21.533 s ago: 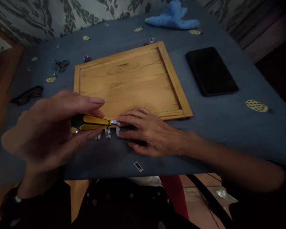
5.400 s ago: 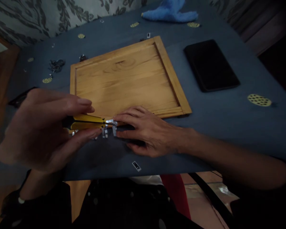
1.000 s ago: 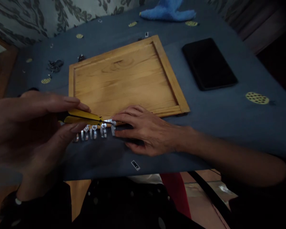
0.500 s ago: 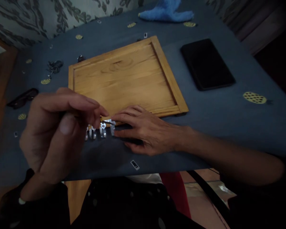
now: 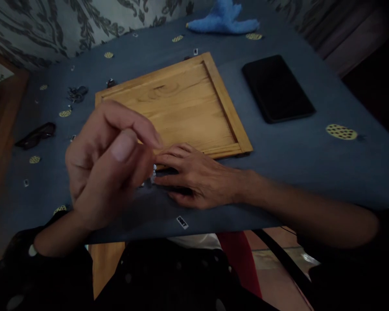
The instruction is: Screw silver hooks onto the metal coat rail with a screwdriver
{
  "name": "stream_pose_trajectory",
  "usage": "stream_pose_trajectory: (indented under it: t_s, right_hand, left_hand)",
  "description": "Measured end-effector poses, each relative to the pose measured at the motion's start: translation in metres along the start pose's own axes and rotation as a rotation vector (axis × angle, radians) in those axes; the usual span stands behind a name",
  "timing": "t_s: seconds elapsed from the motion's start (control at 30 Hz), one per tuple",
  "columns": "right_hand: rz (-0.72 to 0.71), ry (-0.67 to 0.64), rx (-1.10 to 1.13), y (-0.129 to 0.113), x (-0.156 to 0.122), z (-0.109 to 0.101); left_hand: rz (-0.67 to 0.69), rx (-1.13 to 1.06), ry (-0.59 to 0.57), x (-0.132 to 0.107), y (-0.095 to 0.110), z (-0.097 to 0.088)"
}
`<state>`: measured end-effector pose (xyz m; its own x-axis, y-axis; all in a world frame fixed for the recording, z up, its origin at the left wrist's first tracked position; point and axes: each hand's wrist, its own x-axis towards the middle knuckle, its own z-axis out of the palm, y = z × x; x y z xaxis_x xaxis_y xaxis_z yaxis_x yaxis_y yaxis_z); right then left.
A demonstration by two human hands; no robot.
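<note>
My left hand [image 5: 112, 166] is closed, thumb and fingers pinched together, above the near left edge of a framed wooden board [image 5: 188, 108]. A thin metal shaft with a yellow collar, like a small screwdriver, showed at these fingers half a second ago; now the hand hides it. Beneath the fingertips a bit of a silver metal fitting [image 5: 154, 170] shows at the board's near edge, the rest covered. My right hand [image 5: 199, 177] lies with fingers spread over that edge, fingertips against the fitting.
A black tablet-like slab [image 5: 278, 88] lies right of the board. Behind it is a blue plush-looking thing [image 5: 225, 21]. Sunglasses [image 5: 37, 135] and a dark metallic cluster [image 5: 77, 93] lie at the left on the patterned blue tablecloth [image 5: 278, 160].
My left hand has moved right and turned, now covering most of the silver fitting and the shaft. My right hand stays in place. The view has shifted slightly.
</note>
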<state>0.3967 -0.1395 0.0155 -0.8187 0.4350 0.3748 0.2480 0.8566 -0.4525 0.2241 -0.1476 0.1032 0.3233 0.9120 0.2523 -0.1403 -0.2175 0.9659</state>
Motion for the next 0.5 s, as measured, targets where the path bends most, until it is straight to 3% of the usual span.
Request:
stream_pose_trajectory:
  t_s: [0.2,0.27,0.33,0.43,0.5]
  right_hand:
    - [0.008,-0.022,-0.008,-0.002,0.001,-0.003]
    - [0.010,-0.022,-0.007,-0.002,0.001,-0.003]
    - [0.008,-0.014,-0.007,-0.001,0.001,-0.002]
    - [0.000,0.002,-0.006,-0.001,0.001,-0.001]
    - [-0.003,0.009,-0.007,-0.001,0.000,0.000]
  left_hand:
    - [-0.042,-0.154,-0.249,0.011,0.000,-0.020]
    - [-0.033,-0.133,-0.266,0.013,-0.002,-0.022]
    - [0.019,-0.051,-0.170,0.012,-0.004,-0.020]
    - [0.144,0.039,0.104,0.006,-0.004,-0.010]
    - [0.169,0.041,0.209,0.003,-0.002,-0.003]
